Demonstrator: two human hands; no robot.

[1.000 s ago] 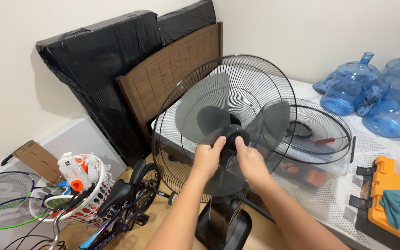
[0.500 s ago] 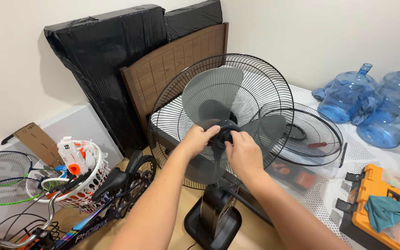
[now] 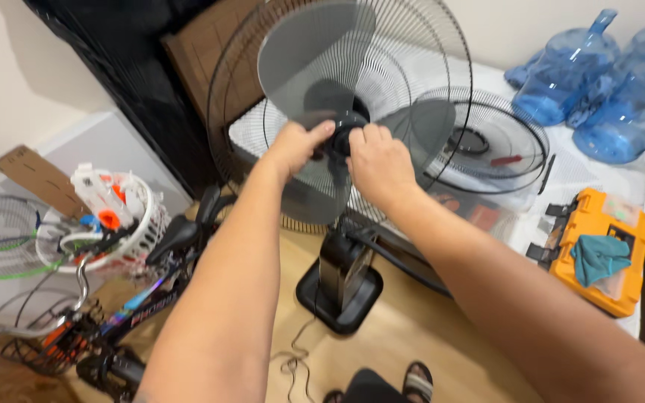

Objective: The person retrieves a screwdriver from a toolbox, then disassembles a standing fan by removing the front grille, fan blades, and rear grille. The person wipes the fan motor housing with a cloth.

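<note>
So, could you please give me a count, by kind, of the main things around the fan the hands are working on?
Standing fan: 1, hub held by left hand and right hand
Loose fan grille: 1
Blue water bottles: 2
Orange tool case: 1
White basket: 1
Bicycle: 1
Total: 7

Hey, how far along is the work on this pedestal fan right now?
Done, by the look of it: the front grille is off and lies flat on the white table behind. In hand: the left hand and right hand both sit at the hub of the grey blades, fingers on the centre cap. Left: the blades remain on the shaft and the rear grille stays mounted on the fan.
</note>
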